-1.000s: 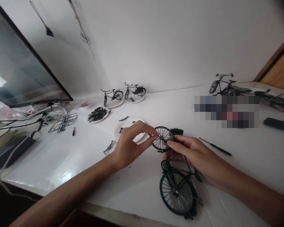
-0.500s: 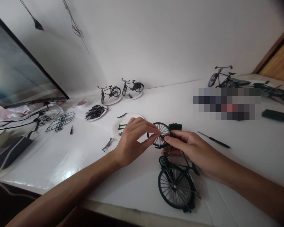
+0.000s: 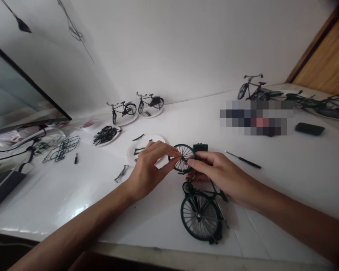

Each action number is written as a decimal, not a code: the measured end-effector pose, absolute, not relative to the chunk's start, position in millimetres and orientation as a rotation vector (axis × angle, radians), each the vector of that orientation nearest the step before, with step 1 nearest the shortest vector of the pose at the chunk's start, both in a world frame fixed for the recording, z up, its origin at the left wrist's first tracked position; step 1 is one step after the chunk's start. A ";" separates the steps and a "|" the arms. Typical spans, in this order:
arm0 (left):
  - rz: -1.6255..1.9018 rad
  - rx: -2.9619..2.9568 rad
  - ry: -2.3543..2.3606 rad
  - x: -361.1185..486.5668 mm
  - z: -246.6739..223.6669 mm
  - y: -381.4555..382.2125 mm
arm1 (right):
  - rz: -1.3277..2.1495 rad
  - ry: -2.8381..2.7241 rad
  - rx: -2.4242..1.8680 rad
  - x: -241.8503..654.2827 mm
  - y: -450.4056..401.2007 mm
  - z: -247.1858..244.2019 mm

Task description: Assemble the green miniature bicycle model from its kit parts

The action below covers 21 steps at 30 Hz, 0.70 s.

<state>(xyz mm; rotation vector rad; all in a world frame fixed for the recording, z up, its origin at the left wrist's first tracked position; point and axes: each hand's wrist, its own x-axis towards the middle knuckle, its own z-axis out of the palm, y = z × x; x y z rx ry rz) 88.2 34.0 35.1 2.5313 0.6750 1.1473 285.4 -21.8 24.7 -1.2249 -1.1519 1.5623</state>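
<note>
A dark green model bicycle (image 3: pixel 199 216) lies on its side near the front of the table. The lower wheel, with grey spokes and a rear stand, rests toward me. My right hand (image 3: pixel 214 169) grips the bicycle's upper frame between thumb and fingers, which partly cover it. Beyond the frame is the other spoked wheel (image 3: pixel 186 149). At this wheel's hub, the thumb and index finger of my left hand (image 3: pixel 148 171) are pinched together. Whether a tiny part sits between those fingertips is hidden. A small dark green box-shaped piece (image 3: pixel 200 147) shows just behind the wheel.
A paper plate (image 3: pixel 158 140) with green parts lies behind my left hand, beside a grey part (image 3: pixel 121 174). A screwdriver (image 3: pixel 244 160) lies to the right. Finished model bicycles (image 3: pixel 151 102) stand at the back. Green sprues (image 3: pixel 63 147) and a monitor (image 3: pixel 19 94) occupy the left.
The whole view has shifted, so everything appears farther left. Both hands keep nearly the same hold at the wheel and frame.
</note>
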 end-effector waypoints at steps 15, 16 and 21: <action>1.130 2.323 0.681 92.5 30.6 37.6 | 1.698 -1.096 -1.219 290.3 -21.7 29.6; 1.108 2.285 0.668 92.7 31.5 36.5 | 1.709 -1.102 -1.218 291.1 -21.3 30.0; 1.074 2.094 0.665 91.3 37.8 34.5 | 1.708 -1.097 -1.224 292.6 -21.0 31.1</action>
